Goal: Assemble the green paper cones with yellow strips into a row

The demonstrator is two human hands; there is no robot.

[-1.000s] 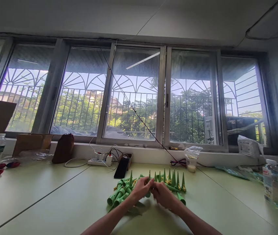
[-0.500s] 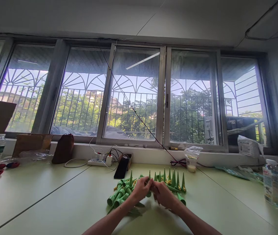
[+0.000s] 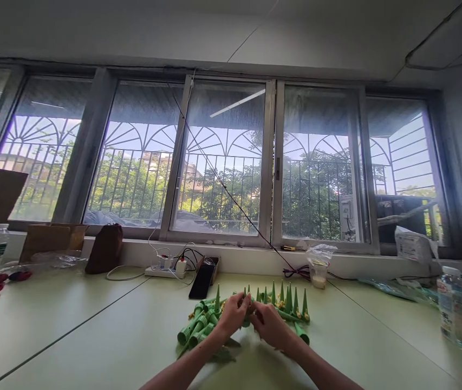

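Note:
Close together above the table, both hands have their fingers pinched around a green cone (image 3: 246, 323), only partly visible between them. My left hand (image 3: 234, 314) is closed on it. The fingers of my right hand (image 3: 269, 324) are bent against its right side; small details at the fingertips are hidden. Green cones (image 3: 199, 326) lie in a heap beside my left hand. Behind and right of my right hand, several green cones (image 3: 289, 299) stand upright, with small yellow pieces at their bases. One more green cone (image 3: 301, 332) lies to the right.
Behind the heap lies a black phone (image 3: 202, 280) near a power strip (image 3: 166, 269). A bagged cup (image 3: 319, 271) stands at the back. At right is a plastic bottle (image 3: 451, 303); a dark brown pouch (image 3: 104, 249) stands at back left.
My right hand has shifted very slightly and its fingers sit a little differently at the cone. My left hand stays almost in place.

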